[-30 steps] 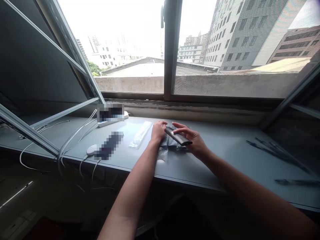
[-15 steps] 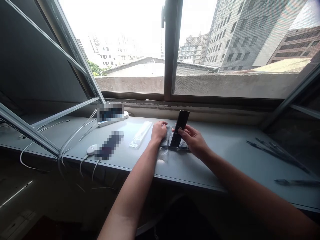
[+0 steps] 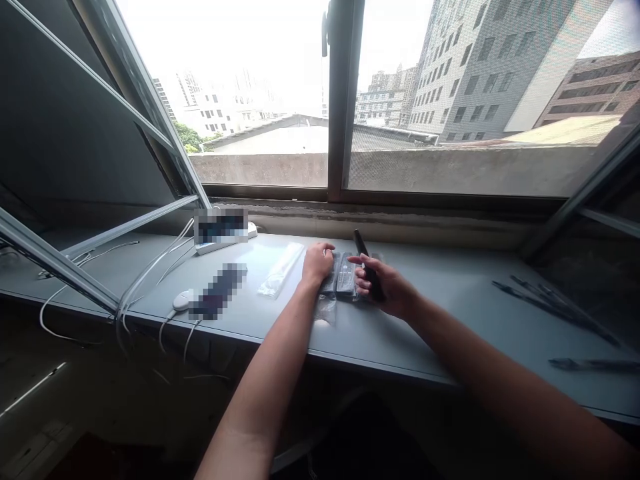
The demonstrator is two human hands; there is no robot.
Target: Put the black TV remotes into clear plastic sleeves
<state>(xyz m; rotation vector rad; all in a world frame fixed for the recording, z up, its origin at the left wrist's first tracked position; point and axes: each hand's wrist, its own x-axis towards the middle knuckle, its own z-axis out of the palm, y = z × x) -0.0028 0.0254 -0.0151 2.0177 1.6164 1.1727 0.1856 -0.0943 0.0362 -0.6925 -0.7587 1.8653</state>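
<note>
My right hand [image 3: 387, 283] is closed around a slim black remote control [image 3: 371, 270], which is tilted up and turned nearly edge-on. Its index finger points left over the bagged remotes below. My left hand [image 3: 317, 263] rests on the table at the left side of a plastic-wrapped remote [image 3: 330, 283], fingers loosely bent and partly hidden. Beside that one lies another wrapped remote [image 3: 345, 275] with rows of buttons showing. Clear plastic from the wrapping [image 3: 326, 310] spreads toward the table's front edge.
A clear plastic sleeve [image 3: 281, 270] lies left of my hands. Further left are a blurred-out device [image 3: 219, 293], a round white charger [image 3: 182, 301], a white power strip [image 3: 253, 230] and cables. Several dark pens [image 3: 555, 303] lie at the right. Metal frame bars [image 3: 135, 227] stand at the left.
The remote in my right hand has turned from broad face to edge and moved slightly right and down, uncovering the wrapped remote beneath. My left hand has stayed put.
</note>
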